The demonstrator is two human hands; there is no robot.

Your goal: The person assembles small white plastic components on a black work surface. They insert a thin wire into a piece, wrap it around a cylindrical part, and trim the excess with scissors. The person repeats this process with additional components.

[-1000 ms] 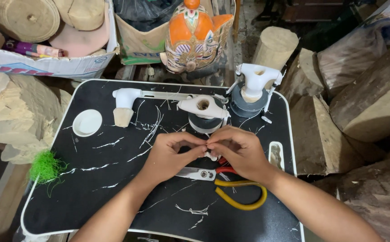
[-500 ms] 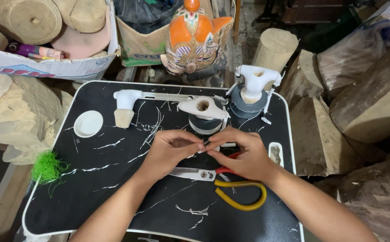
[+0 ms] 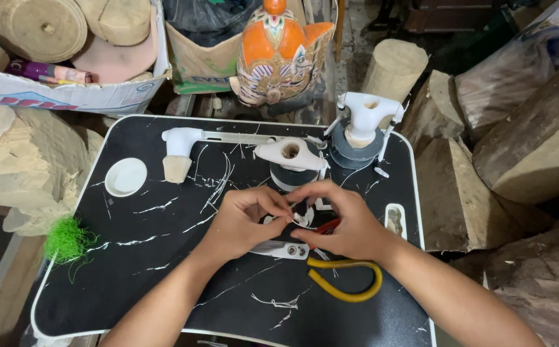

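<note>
Both hands, left hand (image 3: 241,222) and right hand (image 3: 350,225), pinch a white strand (image 3: 304,222) above the desk (image 3: 164,270); trimming with the scissors (image 3: 305,254) likely follows.

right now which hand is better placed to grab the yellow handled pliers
Right, probably. The right hand sits almost directly above the pliers, whose yellow handles curve just under its wrist. The left hand is further left, pinching a small white piece with the right.

Woodcarving workshop: log blocks (image 3: 536,128), carved mask (image 3: 278,54)
</note>
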